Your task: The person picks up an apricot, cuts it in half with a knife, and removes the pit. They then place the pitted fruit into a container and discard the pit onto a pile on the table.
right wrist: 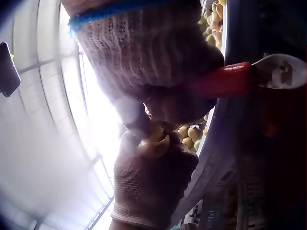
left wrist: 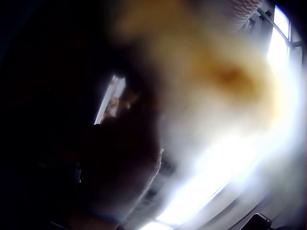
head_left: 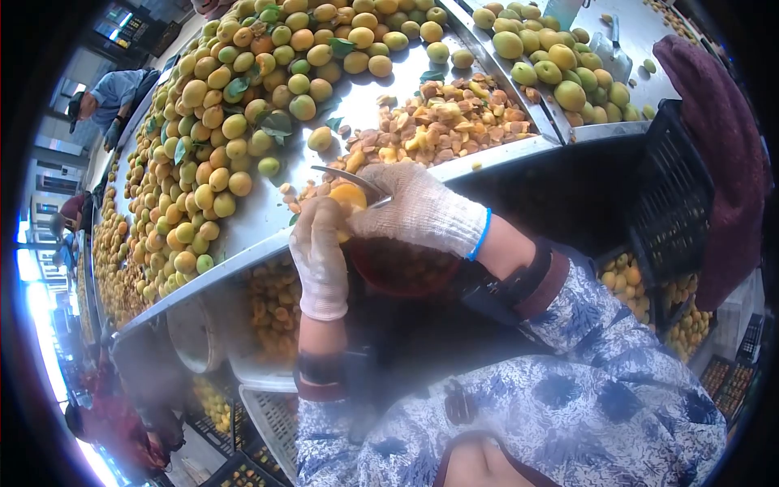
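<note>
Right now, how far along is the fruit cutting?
Done: a heap of pits and scraps on the table, cut fruit in the tub below. In hand: the left hand holds one fruit; the right hand cuts it with a knife. Left: a big pile of whole fruit.

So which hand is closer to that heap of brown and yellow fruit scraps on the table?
Right. The right hand, gripping the knife, is just off the table edge below the scrap heap. The left hand, holding the orange fruit, sits lower and farther left.

The gloved left hand [head_left: 318, 258] curls upward, fingertips meeting the gloved right hand [head_left: 418, 209], curled from above.
</note>
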The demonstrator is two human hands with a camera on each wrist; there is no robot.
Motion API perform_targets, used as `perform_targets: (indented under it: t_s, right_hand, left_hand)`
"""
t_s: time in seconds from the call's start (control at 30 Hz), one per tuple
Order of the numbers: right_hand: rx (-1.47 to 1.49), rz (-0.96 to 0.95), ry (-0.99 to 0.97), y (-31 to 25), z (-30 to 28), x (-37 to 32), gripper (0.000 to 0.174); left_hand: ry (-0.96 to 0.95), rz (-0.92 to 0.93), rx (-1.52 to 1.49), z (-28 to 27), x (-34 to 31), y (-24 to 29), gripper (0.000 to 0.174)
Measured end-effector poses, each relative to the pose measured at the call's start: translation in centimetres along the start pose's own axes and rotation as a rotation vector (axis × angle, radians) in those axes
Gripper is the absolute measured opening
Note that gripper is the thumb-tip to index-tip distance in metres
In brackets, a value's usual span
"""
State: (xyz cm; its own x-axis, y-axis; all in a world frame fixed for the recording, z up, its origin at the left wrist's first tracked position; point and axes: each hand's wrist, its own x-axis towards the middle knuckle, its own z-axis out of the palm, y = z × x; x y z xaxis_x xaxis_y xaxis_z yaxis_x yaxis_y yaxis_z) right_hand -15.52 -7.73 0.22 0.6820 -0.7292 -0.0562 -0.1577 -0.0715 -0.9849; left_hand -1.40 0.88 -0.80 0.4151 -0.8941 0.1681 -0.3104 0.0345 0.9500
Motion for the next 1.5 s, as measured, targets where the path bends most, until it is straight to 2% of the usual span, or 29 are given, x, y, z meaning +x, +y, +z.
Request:
perform_targets:
  t_s: [0.03,0.07,0.13,0.27,0.37,0.43,0.47,0.53,0.57,0.63,0.77,0.83,0.87,0.93,0.97,1.03,1.13,1.17,1.23,1.37,1.5]
  right_hand:
    - [-0.051,0.067,-0.082,-0.5,-0.2,-0.2,0.033]
    - [-0.048,0.067,-0.082,-0.4,0.0,-0.3,0.033]
    - [0.23,0.112,-0.04,-0.1,0.5,-0.6,0.03]
    - [0.466,0.169,-0.05,-0.3,0.4,-1.1,0.033]
    - [0.575,0.238,-0.105,-1.0,0.1,-1.7,0.043]
    - [0.666,0.185,-0.105,0.0,0.6,-1.4,0.026]
    - [0.666,0.189,-0.108,-0.1,0.5,-1.5,0.026]
    - [0.595,0.25,-0.164,-1.1,-0.2,-2.0,0.024]
    - [0.592,0.249,-0.17,-2.0,-0.5,-2.3,0.018]
    - [0.598,0.27,-0.197,-1.5,-0.6,-2.1,0.016]
    - [0.627,0.271,-0.205,-0.8,-0.6,-2.0,0.016]
    - [0.635,0.239,-0.184,-0.9,-0.5,-1.7,0.016]
    - [0.607,0.227,-0.127,-1.0,-0.3,-1.5,0.017]
    - [0.582,0.209,-0.065,-1.3,0.0,-1.2,0.017]
    - [0.565,0.246,-0.003,-1.4,0.3,-1.1,0.018]
    - [0.508,0.308,0.097,-1.9,0.6,-1.1,0.019]
    - [0.501,0.292,0.137,-1.9,0.6,-1.1,0.016]
    - [0.504,0.294,0.141,-1.9,0.5,-1.1,0.016]
    - [0.522,0.324,0.132,-1.8,0.0,-1.0,0.015]
    - [0.493,0.373,0.105,-1.1,-0.1,-0.7,0.014]
    - [0.386,0.262,0.07,-0.7,0.0,-0.6,0.026]
  left_hand:
    - [-0.024,0.054,0.058,-0.2,0.0,-0.3,0.033]
    - [-0.025,0.052,0.061,-0.2,0.0,-0.5,0.033]
    - [-0.029,0.158,0.104,-0.2,0.0,-0.8,0.036]
    - [-0.066,0.155,0.119,-0.1,-0.1,-0.4,0.037]
    - [-0.055,0.047,-0.034,-0.1,-0.6,-1.9,0.037]
    - [-0.035,0.11,-0.171,-0.1,-0.9,-2.9,0.033]
    - [-0.032,0.105,-0.17,-0.2,-1.3,-2.5,0.033]
    - [-0.059,0.152,0.199,-0.6,-2.1,-1.6,0.034]
    - [-0.055,0.146,0.199,-0.6,-2.3,-1.8,0.034]
    - [-0.106,-0.256,-0.586,-0.5,-2.1,-2.3,0.037]
    - [-0.062,-0.337,-0.81,0.0,-2.0,-0.6,0.038]
    - [-0.08,-0.213,-0.574,-0.3,-1.4,-0.5,0.035]
    - [-0.079,-0.21,-0.574,-0.5,-1.2,-0.5,0.035]
    - [0.002,-0.006,-0.228,-1.0,-0.9,-0.5,0.03]
    - [-0.004,-0.003,-0.227,-1.0,-0.8,-0.5,0.03]
    - [0.038,0.115,-0.009,-1.1,-0.7,-0.4,0.028]
    - [-0.032,0.219,0.046,-1.5,-0.2,-0.5,0.03]
    - [-0.038,0.218,0.046,-1.7,-0.2,-0.2,0.03]
    - [-0.165,0.079,0.033,-2.0,-0.3,0.6,0.037]
    - [-0.147,0.169,-0.017,-1.1,-0.3,0.8,0.044]
    - [-0.168,0.178,0.068,-1.1,-0.3,0.7,0.05]
